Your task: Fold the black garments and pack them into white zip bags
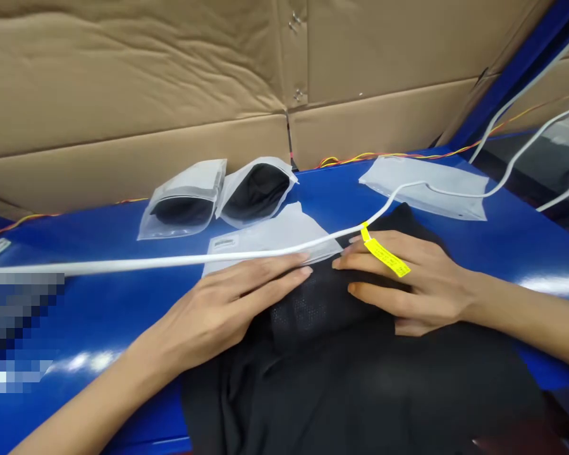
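Observation:
A black garment (pixel 360 379) lies spread on the blue table (pixel 99 316) in front of me, with a mesh patch near its top. My left hand (pixel 227 303) lies flat on its left part, fingers stretched out toward the middle. My right hand (pixel 408 284) rests flat on the right part, fingers extended, fingertips almost meeting the left hand's. A white empty pouch (pixel 270 237) lies just behind the garment, partly under the fingertips. A white cable (pixel 171 260) with a yellow tag (pixel 384 256) crosses over my right hand.
Two white pouches with black cloth inside (pixel 184 199) (pixel 256 189) stand at the back left. Another flat white pouch (pixel 427 186) lies at the back right. Cardboard sheets (pixel 171 82) form the wall behind. Thin orange wires (pixel 408 155) run along the table's rear edge.

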`<state>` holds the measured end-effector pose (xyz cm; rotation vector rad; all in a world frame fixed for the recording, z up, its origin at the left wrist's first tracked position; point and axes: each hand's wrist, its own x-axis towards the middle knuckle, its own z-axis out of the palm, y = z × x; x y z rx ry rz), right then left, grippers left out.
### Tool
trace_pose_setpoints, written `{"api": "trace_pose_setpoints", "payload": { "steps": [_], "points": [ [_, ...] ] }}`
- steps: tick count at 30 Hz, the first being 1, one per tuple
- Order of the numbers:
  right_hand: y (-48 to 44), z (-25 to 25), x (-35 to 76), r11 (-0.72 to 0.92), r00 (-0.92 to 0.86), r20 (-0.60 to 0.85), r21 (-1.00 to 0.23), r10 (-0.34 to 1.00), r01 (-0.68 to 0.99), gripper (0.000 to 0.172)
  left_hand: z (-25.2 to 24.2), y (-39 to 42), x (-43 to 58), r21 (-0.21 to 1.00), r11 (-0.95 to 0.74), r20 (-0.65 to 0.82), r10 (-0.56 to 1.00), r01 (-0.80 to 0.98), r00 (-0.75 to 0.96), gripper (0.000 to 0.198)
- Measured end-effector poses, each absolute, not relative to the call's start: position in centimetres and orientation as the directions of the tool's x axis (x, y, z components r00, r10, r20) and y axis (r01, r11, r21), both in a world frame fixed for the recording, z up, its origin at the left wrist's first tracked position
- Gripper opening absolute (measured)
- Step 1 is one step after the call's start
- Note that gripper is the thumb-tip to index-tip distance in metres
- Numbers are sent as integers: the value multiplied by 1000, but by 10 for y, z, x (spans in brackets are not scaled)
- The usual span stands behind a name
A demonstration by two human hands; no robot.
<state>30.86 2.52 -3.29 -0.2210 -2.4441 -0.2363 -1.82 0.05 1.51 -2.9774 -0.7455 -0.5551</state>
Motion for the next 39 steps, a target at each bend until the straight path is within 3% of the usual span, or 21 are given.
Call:
{"api": "trace_pose_setpoints", "payload": {
  "steps": [2,4,8,11,13,17,21,23,32,34,37,39],
  "points": [
    [23,-32,307,955,-748,652,122,128,269,24,16,2,-18,82,-880,229,474,468,850,87],
    [21,-32,305,947,-735,664,133,133,292,25,14,4,-20,65,-852,220,520,520,825,91],
    [17,-34,300,902,-722,659,155,210,404,29,5,10,-23,-120,-675,492,596,728,634,79],
    [19,-36,298,838,-696,628,125,348,532,38,3,11,-23,-264,-514,691,489,816,532,79],
    [23,-38,299,835,-694,625,119,357,537,39,4,10,-21,-283,-505,715,456,815,530,73],
    [29,-41,305,905,-676,710,136,196,404,31,4,8,-20,-159,-648,578,550,745,603,48],
    [22,-32,308,950,-676,735,241,-46,198,13,1,9,-21,-50,-725,520,568,687,637,41],
    [17,-25,306,954,-706,701,267,-97,134,12,1,9,-21,-25,-741,516,565,671,644,37],
    [7,-19,297,951,-709,705,240,-32,196,20,6,11,-24,157,-744,136,668,650,732,50],
    [-5,-20,296,956,-658,753,197,-5,218,20,3,14,-27,173,-760,111,647,626,755,50],
    [-27,-22,291,909,-542,771,-112,334,401,32,-1,18,-30,193,-779,94,619,596,779,50],
    [-36,-24,287,878,-500,751,-221,431,425,36,-1,19,-31,201,-784,81,611,588,787,51]
  ]
}}
